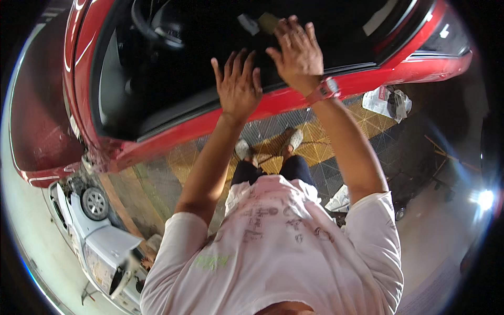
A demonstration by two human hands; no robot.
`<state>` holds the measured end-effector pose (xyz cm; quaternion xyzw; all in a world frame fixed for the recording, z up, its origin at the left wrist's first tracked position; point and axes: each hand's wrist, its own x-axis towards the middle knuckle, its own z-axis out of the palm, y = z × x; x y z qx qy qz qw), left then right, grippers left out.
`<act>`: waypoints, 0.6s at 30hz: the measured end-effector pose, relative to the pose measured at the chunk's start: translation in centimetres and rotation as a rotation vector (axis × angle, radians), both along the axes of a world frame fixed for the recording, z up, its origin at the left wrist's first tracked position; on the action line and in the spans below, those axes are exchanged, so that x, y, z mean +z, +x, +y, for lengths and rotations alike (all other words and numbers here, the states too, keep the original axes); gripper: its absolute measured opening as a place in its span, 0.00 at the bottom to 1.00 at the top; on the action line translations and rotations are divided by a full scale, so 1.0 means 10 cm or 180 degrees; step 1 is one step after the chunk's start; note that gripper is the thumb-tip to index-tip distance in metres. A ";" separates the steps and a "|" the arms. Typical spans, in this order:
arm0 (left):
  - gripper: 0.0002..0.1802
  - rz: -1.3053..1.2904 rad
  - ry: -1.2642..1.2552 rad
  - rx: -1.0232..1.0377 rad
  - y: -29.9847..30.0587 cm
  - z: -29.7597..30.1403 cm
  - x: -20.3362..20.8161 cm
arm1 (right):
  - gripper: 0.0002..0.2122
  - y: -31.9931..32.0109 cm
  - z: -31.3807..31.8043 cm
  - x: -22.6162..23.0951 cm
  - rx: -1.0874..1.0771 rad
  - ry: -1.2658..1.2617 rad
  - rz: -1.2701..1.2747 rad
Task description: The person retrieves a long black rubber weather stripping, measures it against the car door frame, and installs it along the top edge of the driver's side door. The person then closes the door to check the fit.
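A red car stands right in front of me, with a large dark glass pane framed by black trim. My left hand is over the near part of the glass, palm down, fingers spread and nothing held. Farther right and a little higher, my right hand is also spread over the glass, with a red-banded watch on its wrist. Whether the palms touch the glass I cannot tell. Beside my right fingertips shows a small olive-brown patch; its kind is unclear. A steering wheel shows through the glass.
Underfoot is yellow and dark grid flooring. A crumpled white printed bag lies beside the car at right. At lower left stands a partly dismantled white car. A bright lamp glares at far right.
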<state>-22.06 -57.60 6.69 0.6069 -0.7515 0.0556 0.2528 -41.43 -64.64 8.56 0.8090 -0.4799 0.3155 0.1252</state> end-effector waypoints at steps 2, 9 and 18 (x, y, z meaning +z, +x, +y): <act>0.25 0.0191 -0.0199 0.0192 0.14 0.04 0.10 | 0.26 0.13 0.00 0.22 -0.0064 -0.0146 -0.0121; 0.24 0.0307 -0.0549 0.0816 1.31 0.34 0.23 | 0.26 0.85 0.25 0.80 0.0026 -0.0532 -0.0522; 0.28 0.0155 -0.0038 0.0820 1.64 0.50 -0.22 | 0.26 1.15 0.39 0.01 -0.0199 -0.0114 -0.0294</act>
